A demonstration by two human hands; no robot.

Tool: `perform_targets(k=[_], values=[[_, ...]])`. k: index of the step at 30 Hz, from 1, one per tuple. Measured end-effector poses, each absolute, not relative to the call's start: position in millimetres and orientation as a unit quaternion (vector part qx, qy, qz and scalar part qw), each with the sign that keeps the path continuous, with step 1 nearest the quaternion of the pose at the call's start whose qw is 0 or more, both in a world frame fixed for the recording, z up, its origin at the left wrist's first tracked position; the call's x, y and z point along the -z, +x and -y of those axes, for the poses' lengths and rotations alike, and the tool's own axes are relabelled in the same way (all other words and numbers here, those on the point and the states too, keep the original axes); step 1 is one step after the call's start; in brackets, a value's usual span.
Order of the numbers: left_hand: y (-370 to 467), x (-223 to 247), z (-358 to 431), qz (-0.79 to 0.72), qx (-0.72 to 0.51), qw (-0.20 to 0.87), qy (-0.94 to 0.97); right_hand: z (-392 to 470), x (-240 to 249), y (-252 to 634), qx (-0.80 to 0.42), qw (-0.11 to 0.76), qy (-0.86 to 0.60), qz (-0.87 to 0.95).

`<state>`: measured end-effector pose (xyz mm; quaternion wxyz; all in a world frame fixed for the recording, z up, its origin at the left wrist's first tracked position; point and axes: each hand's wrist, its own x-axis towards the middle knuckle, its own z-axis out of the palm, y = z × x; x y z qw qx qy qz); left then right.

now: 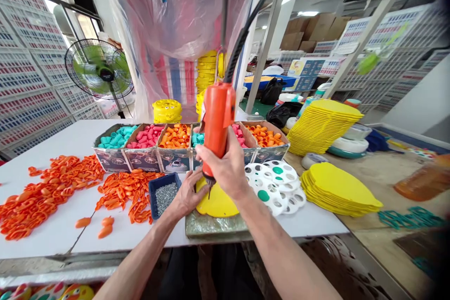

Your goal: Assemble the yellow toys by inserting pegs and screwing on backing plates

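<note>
Power screwdriver: orange-red point(217, 119), upright at the centre of the frame, its bit pointing down over the yellow panel.
Right hand: point(230, 168) fingers and thumb closed around the screwdriver's lower body.
Left hand: point(190, 197) thumb and fingers apart, resting at the left edge of the yellow panel, near the bit.
Yellow panel: point(221, 206) lower centre, lying on a green, plastic-wrapped block point(218, 230); partly hidden by the hands.
Dark blue tray: point(153, 199) just left of the left hand, holding small metal screws point(166, 197).
Row of boxes: point(140, 161) across the middle, behind the hands, filled with teal, pink and orange pieces.
Loose orange parts: point(52, 197) heaped at the left of the frame and left of the tray.
White perforated discs: point(272, 185) overlapping, right of the right hand.
Stacked yellow sheets: point(337, 187) two piles, right side.
Fan: point(100, 68) green-bladed, upper left.
</note>
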<state>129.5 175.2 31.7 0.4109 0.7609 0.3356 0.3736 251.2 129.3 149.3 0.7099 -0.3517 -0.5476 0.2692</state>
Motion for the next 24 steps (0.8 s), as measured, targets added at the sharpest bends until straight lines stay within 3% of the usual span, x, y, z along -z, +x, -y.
perform_targets(k=[5,11,14,18,24], values=[[117.5,-44.0,-178.3,-0.36,-0.378,0.409,0.749,-120.4,-180.6,300.1,-0.204,0.715,-0.364,0.562],[97.8,-61.4,-167.3,-0.402,-0.41,0.35,0.74,-102.3,-177.4,344.0,-0.169,0.704,-0.414,0.552],[104.4,-60.9,-150.8,-0.353,-0.36,0.29,0.813,-99.0,-171.6,352.9,-0.166,0.69,-0.439,0.55],[130.0,-52.3,-132.3,-0.281,-0.21,0.118,0.929,-98.6,-169.5,355.3,-0.167,0.681,-0.449,0.553],[153.6,-47.6,-128.7,-0.308,-0.191,0.113,0.925,-98.0,-172.3,351.8,-0.185,0.685,-0.434,0.556]])
